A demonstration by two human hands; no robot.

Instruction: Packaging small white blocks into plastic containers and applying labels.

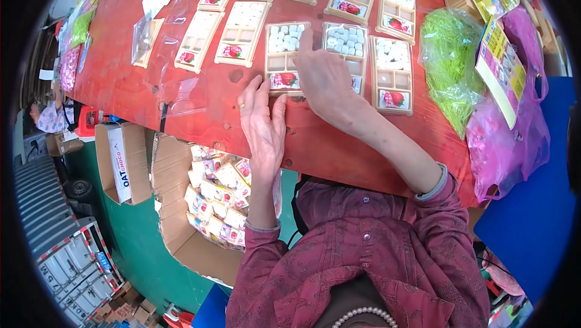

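Observation:
Nearest my hands is a beige divided tray [276, 62] on the red table. White marshmallow-like pieces [285, 38] fill its far compartments, and a small strawberry-print packet [283, 80] lies in the near one. My left hand [261, 119] touches the tray's near left corner with fingers extended and thumb apart. Across the tray's right side reaches my right hand [330, 76], its index finger straight along the far right edge; its other fingers are partly hidden. A similar tray [359, 64] beside it is partly covered by this hand. Another filled tray [379, 79] sits farther right.
More filled trays [241, 34] stand in rows across the red table [209, 95]. Bags of green shreds [451, 55] and pink material [508, 140] lie on the right. Loose clear plastic [189, 95] is on the left. An open carton [172, 207] of small packets stands below the table's edge.

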